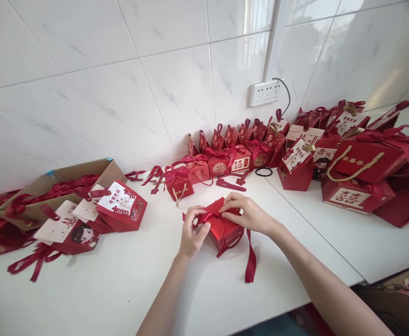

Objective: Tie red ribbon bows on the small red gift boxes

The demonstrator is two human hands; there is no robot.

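Note:
A small red gift box [225, 228] sits on the white table [127, 284] in front of me, a dark red ribbon [250, 261] wrapped round it with its ends trailing toward the front edge. My left hand [192, 235] pinches the ribbon at the box's top left. On the box's top right, my right hand [248, 214] has its fingers closed on the ribbon. Both hands meet over the lid.
Several finished red boxes with bows [225, 158] line the tiled wall. Larger red gift bags [358, 172] crowd the right. At left lie a cardboard box [67, 179] of ribbons and flat red bags [120, 205]. A wall socket [263, 92] is behind.

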